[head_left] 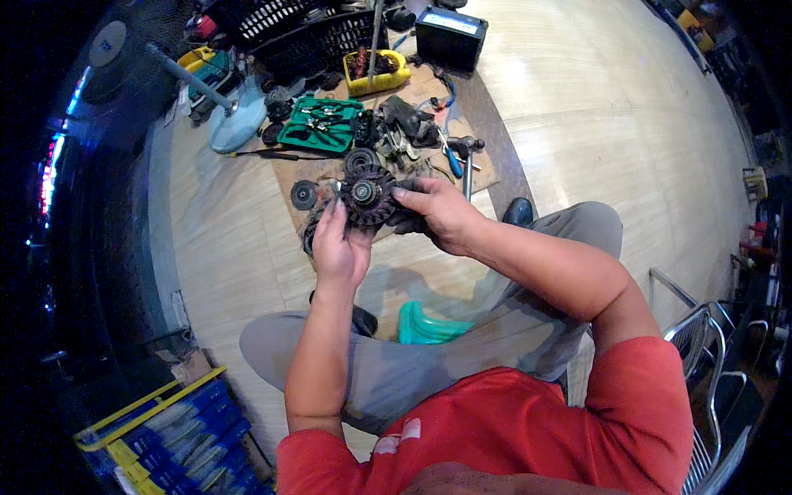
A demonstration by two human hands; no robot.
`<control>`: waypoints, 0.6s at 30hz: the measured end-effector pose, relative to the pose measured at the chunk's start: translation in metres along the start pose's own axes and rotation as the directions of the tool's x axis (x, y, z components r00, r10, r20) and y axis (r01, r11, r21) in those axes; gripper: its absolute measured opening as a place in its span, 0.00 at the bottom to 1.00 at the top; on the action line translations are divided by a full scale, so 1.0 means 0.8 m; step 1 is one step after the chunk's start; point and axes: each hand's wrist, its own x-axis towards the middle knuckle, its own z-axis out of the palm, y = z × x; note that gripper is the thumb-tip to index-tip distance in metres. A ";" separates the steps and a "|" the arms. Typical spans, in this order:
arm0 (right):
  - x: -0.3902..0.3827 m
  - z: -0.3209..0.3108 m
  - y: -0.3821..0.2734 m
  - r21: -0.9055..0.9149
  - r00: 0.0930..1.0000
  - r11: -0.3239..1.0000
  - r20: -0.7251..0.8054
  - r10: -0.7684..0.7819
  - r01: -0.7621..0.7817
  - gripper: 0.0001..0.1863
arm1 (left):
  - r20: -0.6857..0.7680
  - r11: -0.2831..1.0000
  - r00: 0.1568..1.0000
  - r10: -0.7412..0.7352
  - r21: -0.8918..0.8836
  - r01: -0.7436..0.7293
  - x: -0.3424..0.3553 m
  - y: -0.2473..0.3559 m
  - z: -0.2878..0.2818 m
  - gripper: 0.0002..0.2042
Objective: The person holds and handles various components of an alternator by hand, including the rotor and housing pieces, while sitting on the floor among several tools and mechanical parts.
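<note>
One dark, finned round part (365, 196) is held above the cardboard (483, 175) — left hand (343, 247) gripping its left edge, right hand (445, 216) its right. Farther off are one hammer (468, 147), one open green tool case (290, 137), one yellow tub (386, 84) and one black box (450, 48).

Right hand (445, 216): lower fingertips seemingly hidden behind dark finned part (364, 195); black crate (320, 43) cut off at top.

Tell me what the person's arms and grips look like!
Short red fabric sleeves leave the long, smooth forearms bare. The left grip and right grip are bare too, without gloves; their fingertips look grimy. No watch or bracelet shows.
</note>
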 end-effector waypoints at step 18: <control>0.020 -0.011 0.030 -0.028 0.987 0.992 -0.106 0.123 -0.127 0.14 | -0.030 0.999 0.999 0.032 0.010 -0.032 -0.022 -0.006 -0.024 0.14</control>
